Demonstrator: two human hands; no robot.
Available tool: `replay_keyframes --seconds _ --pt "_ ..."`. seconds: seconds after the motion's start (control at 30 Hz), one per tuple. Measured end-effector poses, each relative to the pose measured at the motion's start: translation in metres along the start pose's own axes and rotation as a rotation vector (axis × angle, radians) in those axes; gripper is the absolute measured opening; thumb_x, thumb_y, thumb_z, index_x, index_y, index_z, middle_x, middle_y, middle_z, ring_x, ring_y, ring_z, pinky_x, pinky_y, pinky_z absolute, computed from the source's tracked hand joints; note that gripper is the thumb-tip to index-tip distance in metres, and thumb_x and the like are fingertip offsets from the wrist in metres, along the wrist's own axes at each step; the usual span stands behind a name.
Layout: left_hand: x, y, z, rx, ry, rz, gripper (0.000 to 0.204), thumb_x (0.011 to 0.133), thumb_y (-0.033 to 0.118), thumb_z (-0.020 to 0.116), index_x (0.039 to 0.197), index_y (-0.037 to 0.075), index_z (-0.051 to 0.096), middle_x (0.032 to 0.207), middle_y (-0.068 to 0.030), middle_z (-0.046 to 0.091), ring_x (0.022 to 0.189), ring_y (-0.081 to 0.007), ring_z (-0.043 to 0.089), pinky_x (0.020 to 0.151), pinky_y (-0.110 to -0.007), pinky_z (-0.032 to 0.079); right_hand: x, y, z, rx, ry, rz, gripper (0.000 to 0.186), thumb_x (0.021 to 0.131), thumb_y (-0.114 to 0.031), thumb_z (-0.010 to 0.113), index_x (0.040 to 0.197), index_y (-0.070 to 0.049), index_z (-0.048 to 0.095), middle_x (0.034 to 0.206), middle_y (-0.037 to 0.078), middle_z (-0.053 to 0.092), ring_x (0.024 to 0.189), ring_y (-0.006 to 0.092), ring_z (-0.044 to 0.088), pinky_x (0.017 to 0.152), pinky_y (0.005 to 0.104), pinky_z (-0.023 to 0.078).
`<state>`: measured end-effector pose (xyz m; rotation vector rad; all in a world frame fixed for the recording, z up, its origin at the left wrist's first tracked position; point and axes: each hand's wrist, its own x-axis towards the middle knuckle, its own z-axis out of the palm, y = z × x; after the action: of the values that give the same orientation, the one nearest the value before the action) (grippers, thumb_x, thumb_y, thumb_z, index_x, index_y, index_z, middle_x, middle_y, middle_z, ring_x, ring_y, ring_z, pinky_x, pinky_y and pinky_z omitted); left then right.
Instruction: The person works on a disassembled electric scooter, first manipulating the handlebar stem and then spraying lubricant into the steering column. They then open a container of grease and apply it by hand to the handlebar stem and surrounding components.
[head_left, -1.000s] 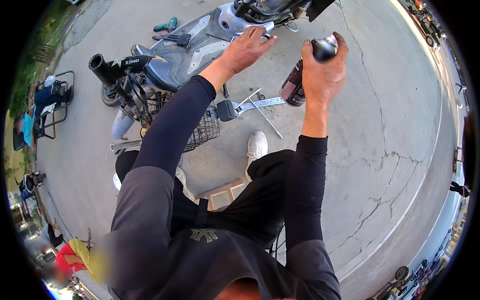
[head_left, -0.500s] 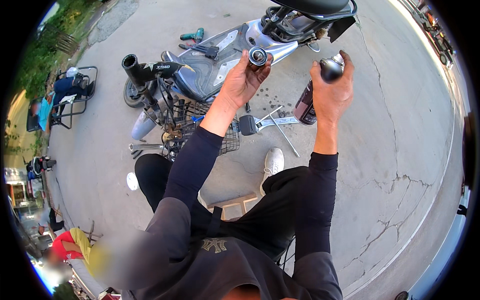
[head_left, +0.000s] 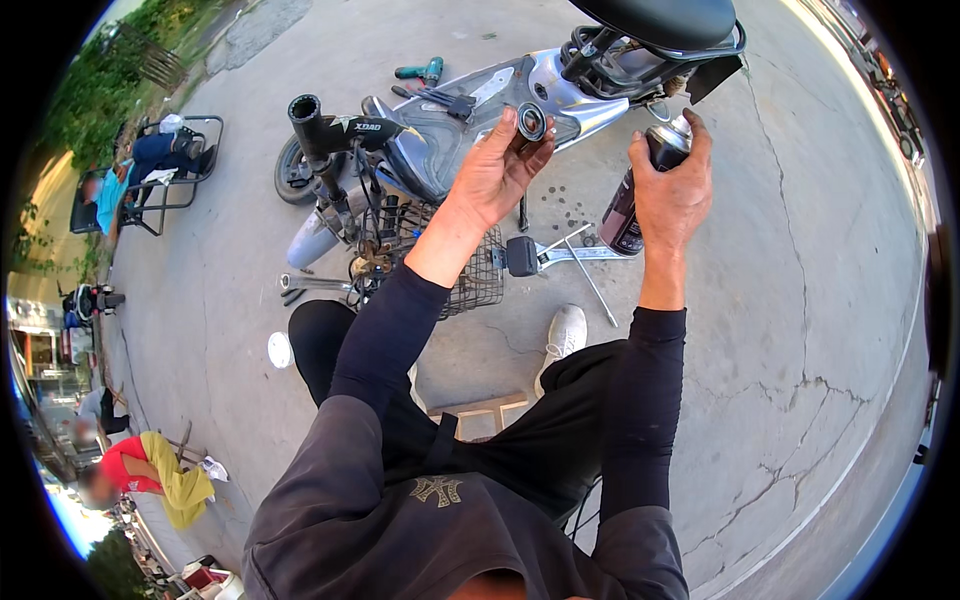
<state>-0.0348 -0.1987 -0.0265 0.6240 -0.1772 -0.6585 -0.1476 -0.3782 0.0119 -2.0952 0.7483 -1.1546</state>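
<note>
My left hand point(head_left: 492, 175) pinches a small round metal ring point(head_left: 531, 122), dark inside and shaped like a bearing cup, between thumb and fingers. To its right, my right hand point(head_left: 675, 195) is wrapped around a dark spray can point(head_left: 622, 215) with a silver top. The can leans, its nozzle end up and away from me, and the fingers reach up beside the nozzle. Ring and can are apart. Beyond my hands lies a partly dismantled silver-blue scooter point(head_left: 440, 140), its black steering column tube point(head_left: 310, 125) standing bare at the left.
On the footboard lie black tools point(head_left: 440, 100) near a green power drill point(head_left: 422, 72). A wire basket point(head_left: 475, 280), an adjustable wrench point(head_left: 590, 254) and a T-handle wrench point(head_left: 592, 276) are on the ground before me. Several people sit at the left.
The view has shifted, so the scooter and ground things sit further right and lower. The ring has tilted in my left hand, and more of the can's silver top shows.
</note>
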Motion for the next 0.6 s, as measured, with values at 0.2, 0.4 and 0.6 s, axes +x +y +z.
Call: replay_keyframes --seconds 0.2,0.4,0.6 --pt "-0.005 0.001 -0.004 0.010 0.022 0.026 0.032 0.096 0.031 0.075 0.109 0.003 0.070 0.113 -0.0112 0.072 0.104 -0.0218 0.069 0.095 -0.034 0.060 -0.003 -0.004 0.004 -0.013 -0.018 -0.009 0.065 0.079 -0.033 0.082 0.137 -0.015 0.058 0.116 0.017 0.068 0.103 0.0374 0.070 0.087 0.0477 0.056" --pt "-0.001 -0.005 -0.004 0.389 0.085 0.092 0.029 0.095 0.027 0.076 0.110 0.002 0.070 0.117 -0.0107 0.071 0.108 -0.0229 0.068 0.097 -0.034 0.057 -0.003 0.001 0.001 -0.045 -0.008 -0.008 0.067 0.081 -0.035 0.082 0.139 -0.011 0.059 0.117 0.019 0.071 0.102 0.0350 0.071 0.091 0.0427 0.055" --pt "0.043 -0.007 -0.057 1.504 0.244 0.477 0.022 0.094 0.017 0.075 0.101 -0.002 0.065 0.103 -0.0102 0.066 0.096 -0.0250 0.066 0.092 -0.036 0.056 0.034 0.077 -0.019 0.080 -0.022 0.065 0.090 0.077 -0.039 0.086 0.149 -0.002 0.046 0.136 0.022 0.061 0.122 0.0424 0.059 0.103 0.0473 0.048"
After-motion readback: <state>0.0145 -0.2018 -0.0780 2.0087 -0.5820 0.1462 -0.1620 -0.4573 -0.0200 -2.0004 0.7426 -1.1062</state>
